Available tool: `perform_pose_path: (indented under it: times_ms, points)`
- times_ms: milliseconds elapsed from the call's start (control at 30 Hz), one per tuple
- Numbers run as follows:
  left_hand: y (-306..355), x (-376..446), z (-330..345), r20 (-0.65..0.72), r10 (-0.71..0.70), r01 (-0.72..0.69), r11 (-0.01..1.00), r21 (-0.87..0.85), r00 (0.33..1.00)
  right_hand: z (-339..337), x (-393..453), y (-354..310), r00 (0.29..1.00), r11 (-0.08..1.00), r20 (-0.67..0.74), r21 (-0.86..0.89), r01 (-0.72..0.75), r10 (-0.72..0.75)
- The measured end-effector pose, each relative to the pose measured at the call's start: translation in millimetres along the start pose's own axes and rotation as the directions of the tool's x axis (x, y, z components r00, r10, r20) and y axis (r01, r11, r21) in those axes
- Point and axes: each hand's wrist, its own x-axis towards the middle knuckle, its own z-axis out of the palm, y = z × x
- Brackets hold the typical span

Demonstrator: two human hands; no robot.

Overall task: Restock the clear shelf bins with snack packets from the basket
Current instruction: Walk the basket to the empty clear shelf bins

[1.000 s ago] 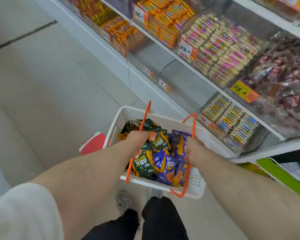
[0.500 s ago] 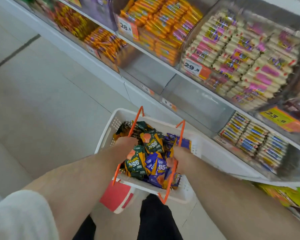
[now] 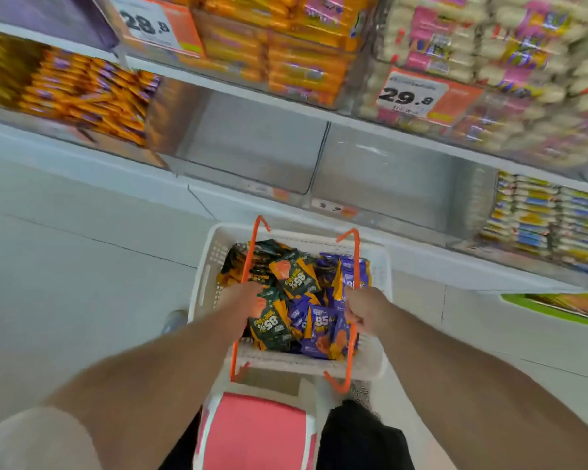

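Left hand [image 3: 241, 296], right hand [image 3: 362, 308] gripping basket [image 3: 204, 283] handles, basket lengthwise toward shelf

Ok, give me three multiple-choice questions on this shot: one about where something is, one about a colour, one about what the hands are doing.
1. Where are the two empty clear plastic shelf bins?
A. On the lower shelf, beyond the basket
B. On the floor
C. Inside the basket

2. What colour are the handles of the white plastic basket?
A. Blue
B. Orange
C. Black

3. What are the left hand and the right hand doing?
A. Both hang open
B. Each has a grip on a basket handle
C. Each holds a snack packet

Answers: 1 A, the bare bins sit between stocked ones on the lower shelf; 2 B, both wire handles are orange; 3 B, each hand's fingers curl round a handle above the green and purple snack packets.
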Motion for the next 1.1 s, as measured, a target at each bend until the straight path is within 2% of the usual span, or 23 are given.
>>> perform_pose_path:
  times_ms: [133,267,367,433,567,800,967,1033,1100]
  points:
    - [9,52,-12,-0.005,0.004,-0.004,0.999,0.046,1.0,25,27,3,0.999,0.999,-0.021,0.03,-0.031,0.032]
    - [19,96,-21,-0.011,0.117,-0.116,0.99,0.075,0.993,33,52,0,0.998,1.0,-0.063,-0.018,0.018,-0.019]
    - [19,123,-26,0.019,0.126,-0.127,0.988,0.082,0.992,42,71,4,0.998,0.998,-0.011,0.012,-0.069,0.069]
    - [11,136,-31,-0.009,0.099,-0.098,0.992,0.075,0.995,46,83,8,0.997,0.997,-0.041,-0.021,-0.071,0.07]
    - [12,151,-38,-0.07,0.142,-0.138,0.989,0.053,0.987,40,109,10,0.99,0.998,-0.133,-0.052,-0.043,0.036]
    - [1,199,-75,-0.273,0.219,-0.173,0.967,0.185,0.937,21,142,41,0.947,0.995,-0.319,-0.077,-0.057,0.03]
    - [-9,222,-88,-0.257,0.258,-0.156,0.921,0.358,0.931,19,158,48,0.941,0.996,-0.336,-0.07,-0.054,0.027]
    - [-9,227,-88,-0.259,0.273,-0.154,0.903,0.402,0.926,17,161,50,0.919,0.996,-0.391,-0.043,-0.076,0.053]
    - [-11,235,-87,-0.288,0.299,-0.143,0.877,0.459,0.91,19,164,50,0.899,0.989,-0.432,-0.09,-0.119,0.069]
